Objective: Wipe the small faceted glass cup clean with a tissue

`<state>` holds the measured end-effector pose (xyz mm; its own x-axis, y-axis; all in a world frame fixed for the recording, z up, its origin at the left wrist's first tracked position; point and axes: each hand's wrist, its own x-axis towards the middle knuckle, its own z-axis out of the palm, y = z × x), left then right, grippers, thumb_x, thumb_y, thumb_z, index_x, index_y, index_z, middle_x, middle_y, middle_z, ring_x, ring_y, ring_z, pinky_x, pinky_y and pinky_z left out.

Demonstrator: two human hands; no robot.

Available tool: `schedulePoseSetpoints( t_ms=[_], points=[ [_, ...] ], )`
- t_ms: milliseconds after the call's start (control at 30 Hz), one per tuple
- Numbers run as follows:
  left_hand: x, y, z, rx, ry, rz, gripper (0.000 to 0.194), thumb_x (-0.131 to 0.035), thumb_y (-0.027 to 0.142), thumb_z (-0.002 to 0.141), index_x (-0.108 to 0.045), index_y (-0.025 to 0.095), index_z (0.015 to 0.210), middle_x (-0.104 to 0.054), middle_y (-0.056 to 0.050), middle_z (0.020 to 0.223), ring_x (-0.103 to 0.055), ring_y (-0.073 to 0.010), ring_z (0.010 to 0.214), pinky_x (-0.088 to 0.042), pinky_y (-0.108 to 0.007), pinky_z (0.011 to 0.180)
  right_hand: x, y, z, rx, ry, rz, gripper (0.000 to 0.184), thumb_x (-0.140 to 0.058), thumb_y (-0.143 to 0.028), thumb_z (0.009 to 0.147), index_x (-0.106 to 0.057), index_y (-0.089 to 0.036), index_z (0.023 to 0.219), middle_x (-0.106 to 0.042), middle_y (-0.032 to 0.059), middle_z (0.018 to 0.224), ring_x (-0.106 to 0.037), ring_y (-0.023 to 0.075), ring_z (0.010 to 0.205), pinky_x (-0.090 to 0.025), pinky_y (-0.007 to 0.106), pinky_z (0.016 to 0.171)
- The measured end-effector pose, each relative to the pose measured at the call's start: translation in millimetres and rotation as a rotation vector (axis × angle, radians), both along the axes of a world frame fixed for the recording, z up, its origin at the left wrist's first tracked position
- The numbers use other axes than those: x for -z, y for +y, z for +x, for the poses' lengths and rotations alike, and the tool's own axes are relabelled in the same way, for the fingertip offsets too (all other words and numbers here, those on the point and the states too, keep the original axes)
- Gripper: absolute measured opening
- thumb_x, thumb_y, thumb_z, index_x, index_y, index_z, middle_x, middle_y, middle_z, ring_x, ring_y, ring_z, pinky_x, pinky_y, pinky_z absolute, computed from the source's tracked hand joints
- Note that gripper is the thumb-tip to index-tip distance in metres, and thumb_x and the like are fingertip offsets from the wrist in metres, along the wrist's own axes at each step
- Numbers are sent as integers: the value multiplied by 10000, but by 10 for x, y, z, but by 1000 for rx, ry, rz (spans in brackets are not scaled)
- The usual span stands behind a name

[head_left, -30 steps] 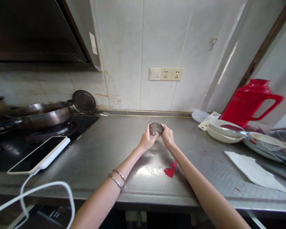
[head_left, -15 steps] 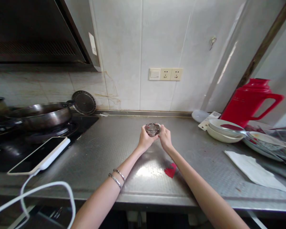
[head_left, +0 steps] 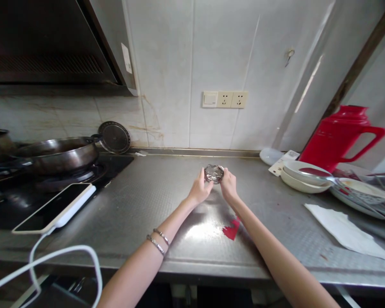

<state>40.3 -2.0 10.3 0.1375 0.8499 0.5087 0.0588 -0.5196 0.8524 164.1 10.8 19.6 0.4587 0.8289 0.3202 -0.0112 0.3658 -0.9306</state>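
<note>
A small, round, see-through glass-like cup (head_left: 214,174) with a shiny rim is held over the middle of the metal counter (head_left: 160,205). My left hand (head_left: 200,188) is closed around its left side, thumb toward the near edge. On the other side my right hand (head_left: 228,185) grips the rim with fingers curled. The cup's underside is hidden, so whether it touches the counter cannot be told. Close to my right forearm lies a jagged scrap of red paper (head_left: 231,231).
Left are a steel pan (head_left: 62,154) on the stove, a phone (head_left: 53,209) and a looping white cable (head_left: 64,250). To the right stand a red thermos (head_left: 335,139), stacked bowls (head_left: 303,184) and a white tissue (head_left: 346,231). A wall socket (head_left: 225,99) is ahead.
Both hands and the cup have shifted slightly right along the counter. Fingers of the left hand look a little straighter. The whole view has also drifted slightly.
</note>
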Motion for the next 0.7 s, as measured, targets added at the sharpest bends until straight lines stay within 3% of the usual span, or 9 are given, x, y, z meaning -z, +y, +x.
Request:
schedulePoseSetpoints(
  t_ms=[67, 167, 233, 333, 400, 567, 700],
  points=[
    [-8, 16, -9, 13, 16, 27, 684, -718, 316, 685, -458, 157, 1297, -564, -141, 1191, -601, -264, 1043, -497, -413, 913, 10, 45, 64, -20, 61, -42, 476, -444, -520, 774, -686, -112, 817, -710, 66, 766, -623, 196, 707, -462, 275, 615],
    [-19, 33, -35, -29, 20, -27, 822, -826, 321, 550, -477, 141, 1273, -564, -143, 1147, -621, -262, 978, -528, -407, 849, -1, 59, 65, -113, 130, -60, 415, -493, -498, 747, -682, -130, 782, -687, 35, 662, -605, 183, 619, -451, 263, 544],
    [-13, 35, -49, 22, 7, -73, 873, -862, 303, 492, -478, 145, 1259, -585, -137, 1142, -619, -262, 996, -512, -411, 878, -15, 46, 30, -188, 161, -67, 367, -528, -475, 729, -678, -141, 754, -677, 28, 634, -591, 178, 581, -448, 263, 527],
    [-6, 25, -63, 163, -35, -79, 817, -853, 268, 524, -469, 155, 1237, -625, -120, 1143, -608, -243, 1045, -472, -406, 945, -27, 18, -10, -261, 128, -69, 364, -524, -490, 738, -665, -155, 718, -668, 31, 625, -580, 181, 575, -442, 272, 537],
    [-22, 10, -71, 179, -58, -76, 751, -829, 272, 566, -467, 160, 1215, -641, -109, 1135, -618, -226, 1033, -474, -389, 941, -28, 1, -17, -259, 47, -52, 411, -489, -525, 765, -658, -156, 699, -654, 31, 609, -571, 182, 583, -431, 275, 551],
    [-107, -30, -98, -113, 58, -52, 779, -835, 324, 536, -470, 158, 1204, -662, -120, 1078, -631, -253, 1000, -482, -401, 905, -53, -64, -32, -164, -194, 27, 509, -464, -605, 776, -642, -149, 636, -634, 29, 598, -552, 181, 611, -409, 282, 603],
    [-127, -38, -104, -315, 126, -15, 848, -840, 336, 516, -443, 150, 1241, -637, -160, 1116, -601, -304, 1061, -460, -439, 914, -78, -126, -96, -162, -285, 121, 536, -418, -598, 821, -712, -150, 847, -712, 70, 814, -615, 226, 827, -439, 316, 771]
  ],
)
